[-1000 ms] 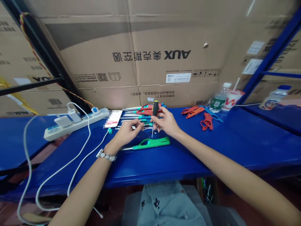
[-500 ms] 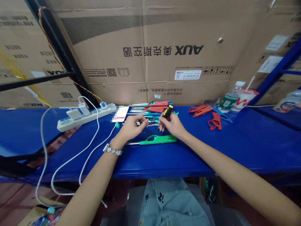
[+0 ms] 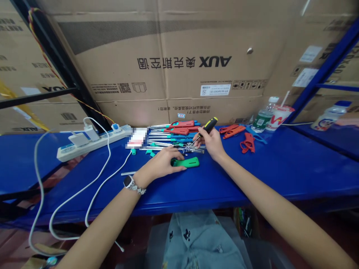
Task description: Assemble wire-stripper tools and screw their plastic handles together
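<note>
My left hand (image 3: 159, 163) has its fingers and thumb around the trigger part of a green long-nosed lighter (image 3: 191, 162), which lies on the blue table. The lighter's metal tube sticks out to the left, partly under my wrist. A black and yellow screwdriver (image 3: 209, 125) is gripped in my right hand (image 3: 213, 144), its shaft slanting down to the left over small metal and wire parts (image 3: 189, 148). Behind both hands lie several lighters with red handles (image 3: 183, 124) and blue handles (image 3: 181, 138), their tubes toward the left. Loose teal pieces (image 3: 150, 153) rest by my left hand.
At right lie red and orange handle shells (image 3: 247, 142), a blue one, a water bottle (image 3: 261, 117) and a paper cup with a straw (image 3: 278, 117). A white power strip (image 3: 95, 144) with cables and a blurred-out phone (image 3: 137, 138) are at left. Cardboard (image 3: 179, 45) stands behind.
My left hand has moved down onto the green lighter and taken hold of it. My right hand still holds the screwdriver, now tilted more to the right. The whole view has shifted slightly.
</note>
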`<action>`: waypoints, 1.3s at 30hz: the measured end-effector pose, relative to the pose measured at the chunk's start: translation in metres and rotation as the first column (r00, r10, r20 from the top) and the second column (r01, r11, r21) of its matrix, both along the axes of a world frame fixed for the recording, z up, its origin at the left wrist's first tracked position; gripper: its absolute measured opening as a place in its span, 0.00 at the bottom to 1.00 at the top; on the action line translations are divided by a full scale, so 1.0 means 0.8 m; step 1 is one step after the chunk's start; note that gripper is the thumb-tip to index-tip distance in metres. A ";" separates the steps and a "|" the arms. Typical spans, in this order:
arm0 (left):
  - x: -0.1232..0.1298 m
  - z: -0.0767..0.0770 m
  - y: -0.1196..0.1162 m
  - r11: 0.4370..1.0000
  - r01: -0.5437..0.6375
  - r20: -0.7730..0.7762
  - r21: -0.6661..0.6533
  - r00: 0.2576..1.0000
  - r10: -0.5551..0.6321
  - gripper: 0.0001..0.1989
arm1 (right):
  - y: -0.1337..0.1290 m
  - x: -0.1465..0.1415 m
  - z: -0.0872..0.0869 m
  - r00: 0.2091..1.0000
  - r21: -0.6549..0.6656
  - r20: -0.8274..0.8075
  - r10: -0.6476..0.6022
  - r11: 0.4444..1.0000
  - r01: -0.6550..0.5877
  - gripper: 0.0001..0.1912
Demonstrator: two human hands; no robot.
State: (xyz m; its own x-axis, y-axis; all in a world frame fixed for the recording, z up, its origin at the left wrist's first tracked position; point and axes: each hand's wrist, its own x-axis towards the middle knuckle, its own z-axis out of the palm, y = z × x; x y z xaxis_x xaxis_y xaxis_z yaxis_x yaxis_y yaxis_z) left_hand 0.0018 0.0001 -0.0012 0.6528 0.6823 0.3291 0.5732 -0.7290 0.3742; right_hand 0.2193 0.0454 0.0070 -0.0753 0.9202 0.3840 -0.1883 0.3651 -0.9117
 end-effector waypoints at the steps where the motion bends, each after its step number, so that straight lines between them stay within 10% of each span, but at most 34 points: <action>1: -0.005 0.001 0.001 1.000 -0.026 -0.011 -0.007 1.000 0.026 0.11 | -0.001 -0.001 0.000 1.000 0.002 -0.004 0.008 1.000 -0.008 0.23; 12: 0.011 -0.005 0.004 0.993 -0.117 0.249 0.032 0.963 0.105 0.08 | -0.015 -0.012 0.003 0.999 -0.031 -0.024 0.038 0.999 -0.039 0.25; 39: 0.018 0.000 0.000 0.986 -0.157 0.223 0.053 0.964 0.142 0.06 | -0.036 -0.024 0.006 0.999 0.170 0.040 -0.026 0.985 0.019 0.20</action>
